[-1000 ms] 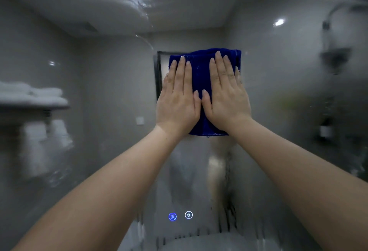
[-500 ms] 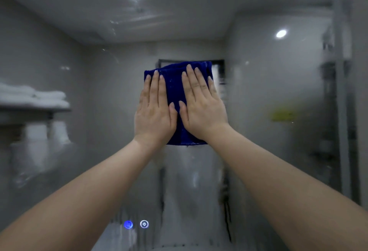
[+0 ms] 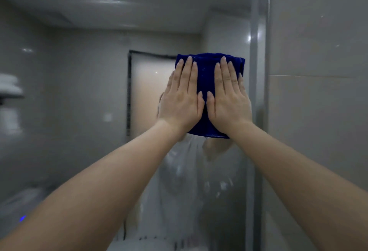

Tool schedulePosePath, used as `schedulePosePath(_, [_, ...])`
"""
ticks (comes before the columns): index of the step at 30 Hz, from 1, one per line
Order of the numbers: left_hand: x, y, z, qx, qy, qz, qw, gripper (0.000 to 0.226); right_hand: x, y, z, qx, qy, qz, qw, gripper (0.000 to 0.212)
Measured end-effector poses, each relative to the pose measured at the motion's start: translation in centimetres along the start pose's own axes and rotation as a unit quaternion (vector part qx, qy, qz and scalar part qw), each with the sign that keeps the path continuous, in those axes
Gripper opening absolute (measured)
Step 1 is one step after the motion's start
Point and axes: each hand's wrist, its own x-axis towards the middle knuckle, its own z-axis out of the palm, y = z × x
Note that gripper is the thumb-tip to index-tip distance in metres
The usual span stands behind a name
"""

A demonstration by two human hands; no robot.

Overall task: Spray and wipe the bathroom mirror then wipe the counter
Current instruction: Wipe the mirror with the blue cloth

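- Left hand and right hand, fingers straight together, press blue cloth on streaked mirror.
- Cloth looks soft, limp; flat palms should hold it.

Cloth on mirror (right side), wall — rightmost

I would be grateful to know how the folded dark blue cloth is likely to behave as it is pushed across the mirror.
The folded dark blue cloth is probably soft and floppy: its lower edge hangs uneven below the left hand and right hand. It likely slides easily, since the mirror looks wet and streaked. Released, it would probably drop.
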Motion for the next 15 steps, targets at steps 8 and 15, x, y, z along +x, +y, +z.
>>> schedulePosePath(8, [1.1,5.0,1.8,0.002,-0.004,0.018,1.0,0.065,-1.7,5.0,-0.5,0.015,0.017,0.019,1.0,0.065])
schedulePosePath(15, [0.5,5.2,1.6,0.004,-0.002,0.01,1.0,0.064,-2.2,4.5,-0.4,0.033,0.03,0.024,0.999,0.065])
